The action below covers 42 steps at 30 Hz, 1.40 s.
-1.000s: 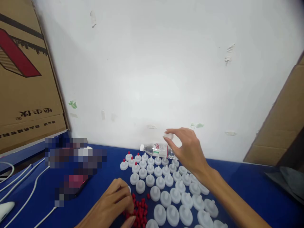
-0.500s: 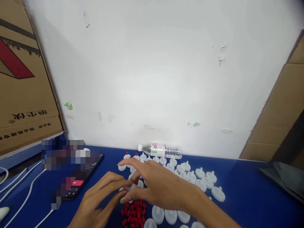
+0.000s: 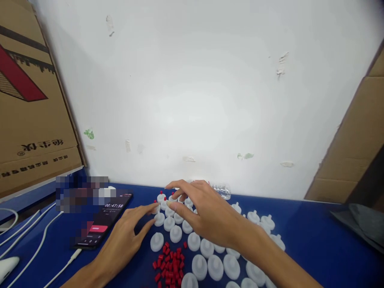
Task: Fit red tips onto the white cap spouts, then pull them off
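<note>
Many white plastic caps stand in rows on the blue table; a few at the far left carry a red tip. A pile of small red pieces lies in front of them. My left hand reaches forward, its fingers apart, and the index fingertip touches a red-tipped cap at the left end of the rows. My right hand is spread palm down over the far caps, with its fingertips resting on them and hiding several. I see nothing gripped in either hand.
A phone with a running timer lies left of the caps, with white cables beyond it. A water bottle lies against the white wall, half hidden by my right hand. Cardboard boxes stand at the left and right. A dark object sits far right.
A second ago my right hand was raised holding a cap while the left picked at the red pieces. They met over a cap, then both moved forward onto the far rows.
</note>
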{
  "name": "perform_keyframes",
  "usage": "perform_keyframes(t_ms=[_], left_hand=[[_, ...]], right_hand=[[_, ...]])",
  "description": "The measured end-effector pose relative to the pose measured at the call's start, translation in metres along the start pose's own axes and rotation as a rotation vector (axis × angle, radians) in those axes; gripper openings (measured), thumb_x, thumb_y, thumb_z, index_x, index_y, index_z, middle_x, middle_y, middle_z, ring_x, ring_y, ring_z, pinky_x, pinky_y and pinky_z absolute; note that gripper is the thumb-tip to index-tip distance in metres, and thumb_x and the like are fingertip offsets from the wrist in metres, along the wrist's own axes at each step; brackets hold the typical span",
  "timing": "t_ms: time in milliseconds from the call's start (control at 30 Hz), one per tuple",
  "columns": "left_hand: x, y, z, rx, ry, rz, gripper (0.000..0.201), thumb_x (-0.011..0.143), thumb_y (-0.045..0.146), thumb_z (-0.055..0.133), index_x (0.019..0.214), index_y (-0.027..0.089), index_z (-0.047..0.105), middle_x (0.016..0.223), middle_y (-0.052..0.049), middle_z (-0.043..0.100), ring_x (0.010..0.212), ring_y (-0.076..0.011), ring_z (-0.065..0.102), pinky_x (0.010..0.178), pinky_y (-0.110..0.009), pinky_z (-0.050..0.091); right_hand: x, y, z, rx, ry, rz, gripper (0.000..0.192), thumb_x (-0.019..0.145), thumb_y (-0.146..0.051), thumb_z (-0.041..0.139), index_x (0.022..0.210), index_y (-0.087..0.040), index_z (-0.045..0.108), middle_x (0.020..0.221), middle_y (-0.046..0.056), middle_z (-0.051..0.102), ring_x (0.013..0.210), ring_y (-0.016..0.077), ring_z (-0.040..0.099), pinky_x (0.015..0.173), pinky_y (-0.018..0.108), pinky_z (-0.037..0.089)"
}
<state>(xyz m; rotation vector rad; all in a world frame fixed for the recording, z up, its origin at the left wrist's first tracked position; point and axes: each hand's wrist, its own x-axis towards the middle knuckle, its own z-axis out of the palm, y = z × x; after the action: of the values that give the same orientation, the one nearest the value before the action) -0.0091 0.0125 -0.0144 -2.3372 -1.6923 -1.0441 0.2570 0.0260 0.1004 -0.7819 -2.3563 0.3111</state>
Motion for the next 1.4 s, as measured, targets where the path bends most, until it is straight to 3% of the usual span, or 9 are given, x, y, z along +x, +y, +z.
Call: perform_keyframes(t_ms=[233, 400, 600, 733, 833, 933, 1033, 1167, 1400], left_hand=[[0.006, 0.002, -0.004, -0.060, -0.059, 0.127, 0.046, 0.104, 0.021, 0.040, 0.146, 0.029, 0.056, 0.152, -0.004, 0.057, 0.140, -0.0246, 0.054, 0.115, -0.045, 0.046], [0.008, 0.000, -0.004, -0.069, 0.007, 0.018, 0.034, 0.103, 0.030, 0.046, 0.129, 0.024, 0.068, 0.126, -0.009, 0.073, 0.115, -0.0249, 0.071, 0.099, -0.039, 0.058], [0.011, -0.005, -0.007, -0.106, 0.041, -0.127, 0.030, 0.096, 0.042, 0.058, 0.114, 0.024, 0.075, 0.102, -0.005, 0.077, 0.087, -0.0237, 0.074, 0.078, -0.034, 0.060], [0.013, 0.014, -0.020, -0.211, 0.192, -0.162, 0.030, 0.086, 0.055, 0.074, 0.092, 0.027, 0.080, 0.086, -0.001, 0.078, 0.082, -0.0232, 0.073, 0.077, -0.030, 0.059], [0.007, 0.038, -0.030, -0.367, 0.298, -0.054, 0.022, 0.085, 0.052, 0.078, 0.090, 0.030, 0.079, 0.086, 0.002, 0.078, 0.077, -0.0191, 0.071, 0.075, -0.024, 0.059], [-0.001, 0.053, -0.031, -0.468, 0.251, 0.038, 0.011, 0.087, 0.045, 0.079, 0.086, 0.034, 0.078, 0.086, 0.005, 0.078, 0.076, -0.0171, 0.073, 0.071, -0.019, 0.060], [-0.006, 0.052, -0.027, -0.484, 0.215, 0.071, 0.009, 0.089, 0.040, 0.078, 0.085, 0.032, 0.077, 0.085, 0.005, 0.078, 0.075, -0.0170, 0.073, 0.070, -0.020, 0.060], [-0.005, 0.046, -0.024, -0.420, 0.143, 0.064, 0.010, 0.092, 0.037, 0.076, 0.087, 0.029, 0.075, 0.080, 0.003, 0.073, 0.074, -0.0170, 0.068, 0.069, -0.022, 0.056], [-0.006, 0.048, -0.023, -0.284, 0.106, 0.093, 0.018, 0.099, 0.042, 0.065, 0.088, 0.028, 0.069, 0.077, 0.003, 0.064, 0.075, -0.0178, 0.058, 0.069, -0.025, 0.047]], right_hand=[[0.001, -0.001, 0.002, -0.109, 0.025, -0.078, 0.024, 0.108, -0.029, 0.047, 0.127, -0.026, 0.061, 0.097, 0.000, 0.077, 0.098, 0.0186, 0.070, 0.100, 0.039, 0.046], [0.001, 0.004, 0.002, -0.162, -0.012, -0.115, 0.023, 0.110, -0.026, 0.043, 0.122, -0.023, 0.063, 0.101, 0.002, 0.076, 0.098, 0.0185, 0.071, 0.105, 0.044, 0.042], [0.003, 0.004, -0.004, -0.176, -0.016, -0.086, 0.024, 0.110, -0.026, 0.043, 0.118, -0.023, 0.065, 0.101, 0.002, 0.076, 0.100, 0.0191, 0.070, 0.110, 0.048, 0.038], [0.002, 0.004, -0.002, -0.154, -0.014, -0.097, 0.019, 0.106, -0.026, 0.054, 0.121, -0.024, 0.065, 0.112, 0.003, 0.074, 0.108, 0.0193, 0.067, 0.109, 0.045, 0.040], [-0.002, -0.003, 0.006, -0.124, -0.035, -0.144, 0.033, 0.099, -0.039, 0.066, 0.128, -0.025, 0.063, 0.129, 0.004, 0.069, 0.122, 0.0230, 0.061, 0.107, 0.041, 0.043], [-0.005, -0.015, 0.022, -0.163, -0.167, -0.183, 0.054, 0.089, -0.059, 0.071, 0.125, -0.019, 0.062, 0.112, 0.006, 0.074, 0.103, 0.0251, 0.069, 0.087, 0.037, 0.054], [-0.005, -0.022, 0.035, -0.332, -0.269, -0.205, 0.039, 0.092, -0.049, 0.073, 0.110, -0.016, 0.064, 0.092, 0.004, 0.075, 0.076, 0.0232, 0.070, 0.066, 0.036, 0.052], [-0.004, -0.019, 0.036, -0.377, -0.222, -0.227, 0.016, 0.098, -0.033, 0.067, 0.101, -0.018, 0.065, 0.094, 0.002, 0.075, 0.086, 0.0223, 0.071, 0.081, 0.038, 0.051], [-0.002, -0.010, 0.022, -0.355, -0.258, -0.276, 0.013, 0.100, -0.031, 0.065, 0.097, -0.018, 0.068, 0.090, 0.001, 0.076, 0.089, 0.0201, 0.071, 0.099, 0.042, 0.045]])
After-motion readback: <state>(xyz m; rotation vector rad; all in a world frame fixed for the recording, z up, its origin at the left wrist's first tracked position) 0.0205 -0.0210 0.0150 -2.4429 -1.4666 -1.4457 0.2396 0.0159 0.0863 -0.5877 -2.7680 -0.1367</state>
